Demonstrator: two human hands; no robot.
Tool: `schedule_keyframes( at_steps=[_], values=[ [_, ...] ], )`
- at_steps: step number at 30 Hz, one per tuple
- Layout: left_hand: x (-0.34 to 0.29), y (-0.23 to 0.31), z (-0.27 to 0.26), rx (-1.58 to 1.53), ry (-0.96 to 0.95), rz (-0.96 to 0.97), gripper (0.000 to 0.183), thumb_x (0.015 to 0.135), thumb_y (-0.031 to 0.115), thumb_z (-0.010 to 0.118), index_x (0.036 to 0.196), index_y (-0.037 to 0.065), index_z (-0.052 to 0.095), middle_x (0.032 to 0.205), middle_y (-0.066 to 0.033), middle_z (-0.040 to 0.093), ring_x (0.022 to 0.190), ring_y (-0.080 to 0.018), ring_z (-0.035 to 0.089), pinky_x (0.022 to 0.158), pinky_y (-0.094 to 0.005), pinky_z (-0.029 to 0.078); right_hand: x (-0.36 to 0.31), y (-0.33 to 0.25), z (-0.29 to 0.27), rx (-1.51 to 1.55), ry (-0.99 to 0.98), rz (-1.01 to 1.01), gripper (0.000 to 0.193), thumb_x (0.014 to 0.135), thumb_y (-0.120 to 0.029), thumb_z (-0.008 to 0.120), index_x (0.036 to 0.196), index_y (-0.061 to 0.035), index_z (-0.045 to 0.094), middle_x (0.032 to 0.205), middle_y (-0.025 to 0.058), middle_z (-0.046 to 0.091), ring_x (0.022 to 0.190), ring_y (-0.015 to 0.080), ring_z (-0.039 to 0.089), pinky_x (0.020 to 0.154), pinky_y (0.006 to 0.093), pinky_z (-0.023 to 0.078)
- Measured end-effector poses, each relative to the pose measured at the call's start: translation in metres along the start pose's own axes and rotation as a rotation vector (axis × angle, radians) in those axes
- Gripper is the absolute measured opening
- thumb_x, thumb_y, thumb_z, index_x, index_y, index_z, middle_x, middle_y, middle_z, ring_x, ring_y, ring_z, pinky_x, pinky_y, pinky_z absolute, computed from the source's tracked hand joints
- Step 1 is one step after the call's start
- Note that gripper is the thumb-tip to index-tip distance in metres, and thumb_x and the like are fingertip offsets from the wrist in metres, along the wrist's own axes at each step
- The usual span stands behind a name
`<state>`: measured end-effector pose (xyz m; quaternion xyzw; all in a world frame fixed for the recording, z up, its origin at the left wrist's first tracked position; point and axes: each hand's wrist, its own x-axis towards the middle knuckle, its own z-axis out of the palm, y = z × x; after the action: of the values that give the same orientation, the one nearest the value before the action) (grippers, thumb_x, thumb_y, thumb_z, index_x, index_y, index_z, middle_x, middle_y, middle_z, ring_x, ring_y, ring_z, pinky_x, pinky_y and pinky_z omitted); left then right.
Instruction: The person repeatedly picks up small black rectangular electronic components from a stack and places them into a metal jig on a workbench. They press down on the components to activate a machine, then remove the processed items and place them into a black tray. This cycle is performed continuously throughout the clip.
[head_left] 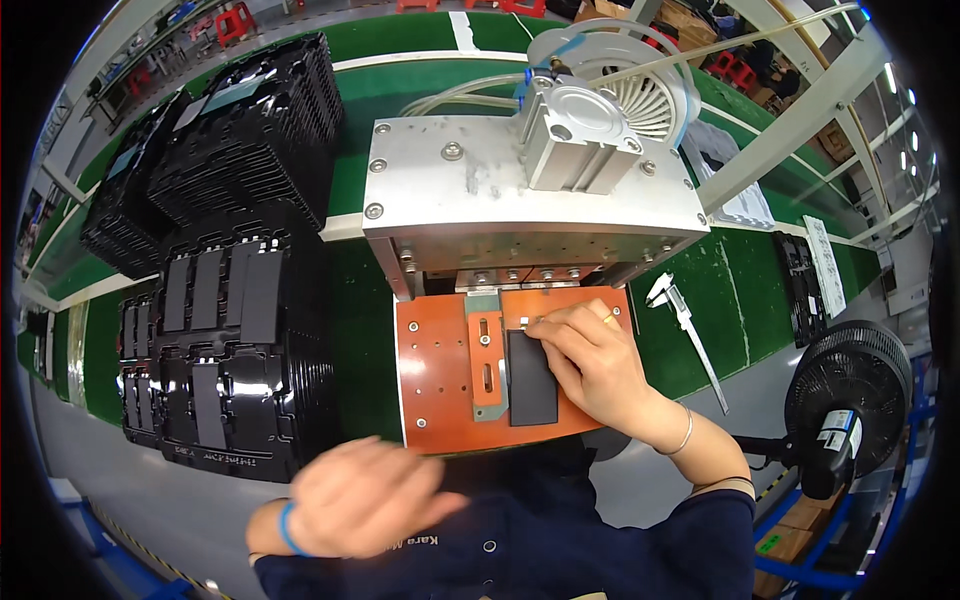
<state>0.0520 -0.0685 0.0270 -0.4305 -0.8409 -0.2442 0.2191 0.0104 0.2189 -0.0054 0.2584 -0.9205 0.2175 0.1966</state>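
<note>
A flat black rectangular piece, like a pouch battery (533, 380), lies lengthwise on the orange base plate (435, 375) of a small press. A small white tab shows at its far end. My right hand (597, 362) bends over that end, thumb and forefinger closed at its far right corner. Just left of the piece is a slotted orange guide block (486, 360). My left hand (370, 497), with a blue band at the wrist, is held near my body, left of the plate's front edge. Motion smears its fingers, and I see nothing in it.
The press's metal frame (450, 180) with an air cylinder (585, 140) rises behind the plate. Stacked black trays (240, 150) stand on the left, the nearer ones holding similar pieces (207, 400). On the right are a caliper (688, 325) and a black fan (850, 390).
</note>
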Motion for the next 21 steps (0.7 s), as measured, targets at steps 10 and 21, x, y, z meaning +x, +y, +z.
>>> schedule_keyframes(
  at_steps=[10, 21],
  values=[
    [0.039, 0.001, 0.075, -0.128, -0.385, -0.03, 0.072, 0.079, 0.062, 0.065, 0.131, 0.014, 0.058, 0.141, -0.0093, 0.05, 0.135, -0.0284, 0.042, 0.107, -0.0571, 0.032, 0.005, 0.002, 0.004, -0.03, 0.011, 0.075, 0.033, 0.071, 0.002, 0.067, 0.104, -0.0038, 0.067, 0.108, 0.0085, 0.061, 0.104, 0.0273, 0.057, 0.086, 0.0401, 0.05],
    [0.04, 0.001, 0.075, -0.146, -0.383, -0.046, 0.071, 0.078, 0.062, 0.066, 0.13, 0.014, 0.059, 0.14, -0.0097, 0.051, 0.134, -0.0287, 0.043, 0.106, -0.0567, 0.034, 0.0, 0.002, 0.002, -0.126, 0.013, 0.028, 0.034, 0.071, -0.002, 0.07, 0.103, -0.0093, 0.068, 0.112, 0.0071, 0.058, 0.101, 0.0274, 0.054, 0.082, 0.0377, 0.047]
  ],
)
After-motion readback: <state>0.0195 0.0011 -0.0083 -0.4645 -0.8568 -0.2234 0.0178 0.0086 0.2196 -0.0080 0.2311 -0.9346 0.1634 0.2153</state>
